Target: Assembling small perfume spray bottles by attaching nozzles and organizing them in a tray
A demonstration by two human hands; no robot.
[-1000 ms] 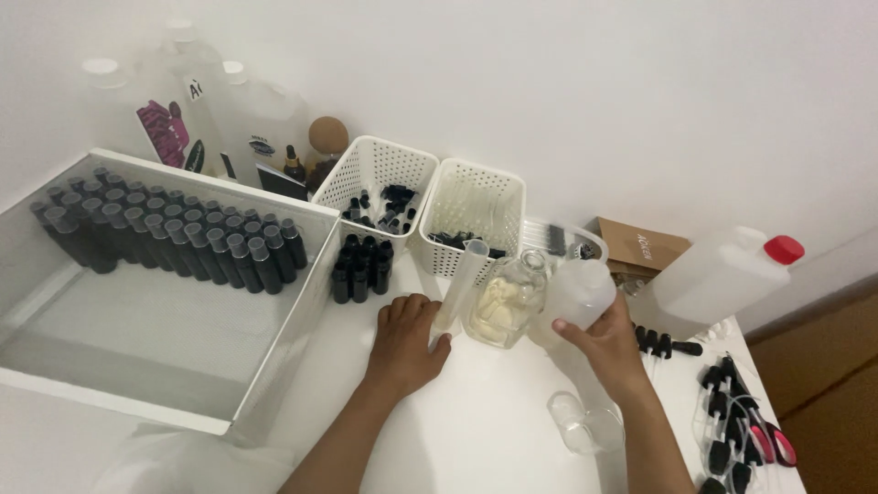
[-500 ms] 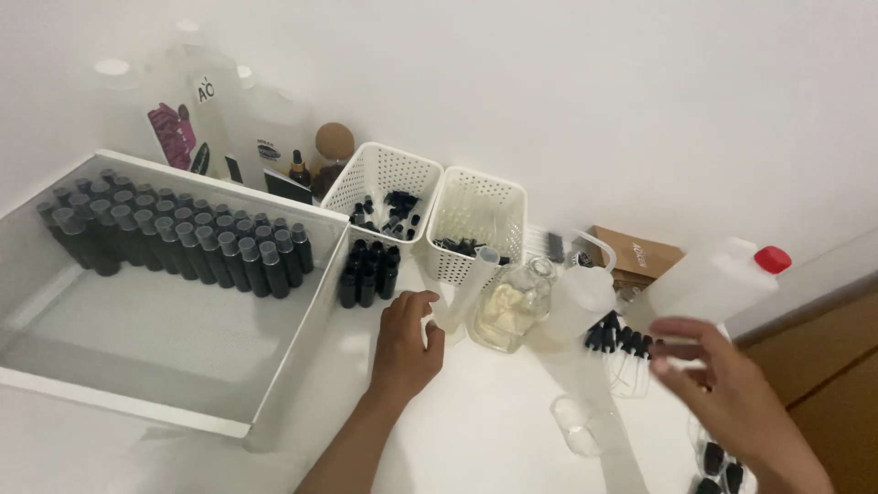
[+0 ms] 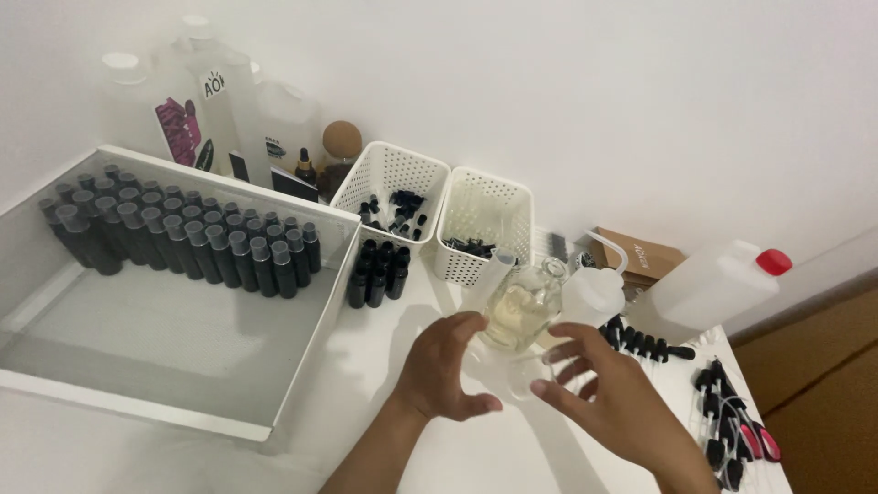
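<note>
My left hand [image 3: 446,368] hovers over the white table with its fingers curled and apart, just in front of a round glass bottle [image 3: 521,311] of pale yellow liquid. My right hand [image 3: 605,395] is beside it, fingers spread, below a white squeeze bottle [image 3: 593,293] with a bent spout. Neither hand grips anything I can make out. A white tube [image 3: 495,273] leans by the glass bottle. Something faint and clear may lie between the hands; I cannot tell what.
A large white tray [image 3: 183,320] at the left holds rows of dark bottles [image 3: 183,240]. Two white baskets [image 3: 393,178] [image 3: 487,212] stand behind small black bottles [image 3: 377,274]. A white jug [image 3: 709,291] with red cap, black droppers [image 3: 640,344] and pipettes [image 3: 732,430] lie right.
My right hand has let go of the squeeze bottle, swung out to the right, and come back in front of it with fingers spread. My left hand drew slightly back from the glass bottle.
</note>
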